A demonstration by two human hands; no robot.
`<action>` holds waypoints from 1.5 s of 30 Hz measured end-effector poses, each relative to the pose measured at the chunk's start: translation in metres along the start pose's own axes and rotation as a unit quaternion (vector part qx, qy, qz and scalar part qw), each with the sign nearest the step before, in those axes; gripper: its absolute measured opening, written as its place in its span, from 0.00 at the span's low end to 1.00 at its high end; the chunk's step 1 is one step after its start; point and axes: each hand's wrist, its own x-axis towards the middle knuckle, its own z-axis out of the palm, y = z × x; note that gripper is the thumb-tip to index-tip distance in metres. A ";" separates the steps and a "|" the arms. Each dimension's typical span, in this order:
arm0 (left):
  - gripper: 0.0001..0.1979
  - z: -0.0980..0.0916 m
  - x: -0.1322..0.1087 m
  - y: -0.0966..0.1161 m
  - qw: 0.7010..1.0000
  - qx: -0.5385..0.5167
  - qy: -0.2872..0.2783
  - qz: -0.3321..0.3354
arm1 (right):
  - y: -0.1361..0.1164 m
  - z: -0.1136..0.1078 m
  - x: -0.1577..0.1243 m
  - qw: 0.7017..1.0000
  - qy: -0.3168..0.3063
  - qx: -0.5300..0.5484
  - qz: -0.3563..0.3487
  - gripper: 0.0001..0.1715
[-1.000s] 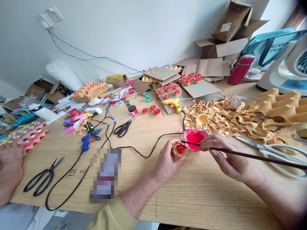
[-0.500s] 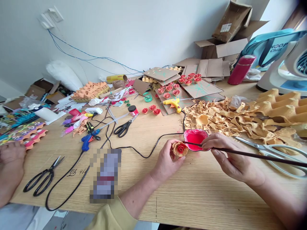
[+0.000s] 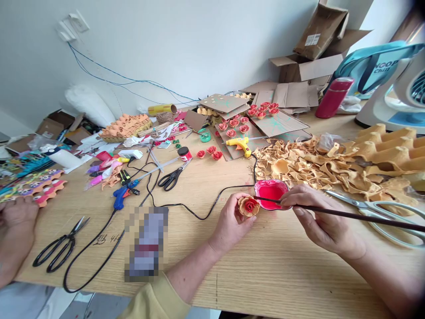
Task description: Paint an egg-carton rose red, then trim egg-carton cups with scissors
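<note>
My left hand (image 3: 234, 220) is closed around a paper flower (image 3: 249, 207) cut from egg-carton pulp, its centre red and its outer petals still tan. In my right hand (image 3: 320, 221) is a long, thin, dark paintbrush (image 3: 355, 213), held near its painting end. The brush tip reaches the flower's upper right petals. Just behind the flower stands a small dish of red paint (image 3: 271, 191), partly covered by my right fingers. Several red-painted flowers (image 3: 212, 153) lie farther back on the table.
Carton scraps (image 3: 295, 166) and large scissors (image 3: 381, 210) lie to the right. A yellow glue gun (image 3: 241, 145) and its cord are behind the dish. Black scissors (image 3: 61, 248) and a blue glue gun (image 3: 119, 197) lie left. Another person's hand (image 3: 20, 217) rests at the far left.
The flower's centre faces slightly more toward me, and the brush tip has shifted a little along its right petals. Both hands are nearly in place.
</note>
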 end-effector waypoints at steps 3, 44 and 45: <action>0.23 0.000 0.000 0.001 1.000 0.004 0.001 0.000 | -0.003 0.000 0.002 1.000 -0.007 -0.015 0.004 0.11; 0.29 -0.003 0.002 0.003 0.998 -0.041 0.017 -0.052 | -0.011 0.001 0.013 0.996 -0.023 -0.067 -0.048 0.11; 0.29 -0.002 0.002 0.004 0.998 -0.040 0.017 -0.054 | -0.011 0.000 0.013 0.996 -0.025 -0.064 -0.049 0.10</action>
